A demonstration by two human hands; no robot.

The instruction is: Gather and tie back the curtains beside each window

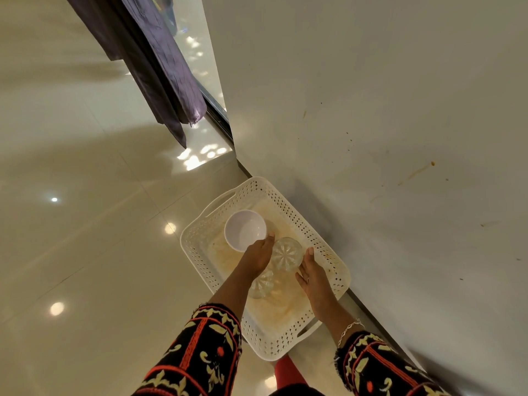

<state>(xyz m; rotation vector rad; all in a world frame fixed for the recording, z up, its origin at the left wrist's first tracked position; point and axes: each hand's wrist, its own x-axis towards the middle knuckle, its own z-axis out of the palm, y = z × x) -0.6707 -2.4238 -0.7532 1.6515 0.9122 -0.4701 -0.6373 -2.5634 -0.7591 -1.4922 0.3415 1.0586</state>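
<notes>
At the fingertips of the left hand (257, 257) — pinches the white bowl (244, 230) by its rim, probably for lifting. Sets right hand (314, 278) fingers straight, together, beside the glass bowl (286, 254) in the tray (300, 215), apparently steadying. Leaves curtain (154, 67) ungathered by the window (200, 70) — well apart.

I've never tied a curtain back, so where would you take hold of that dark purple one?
Probably grip the curtain round its hanging folds, above the loose hem, closing round the whole bunch. Come from the open floor side: the window lies behind it, and the pleats already fall in one narrow column.
</notes>
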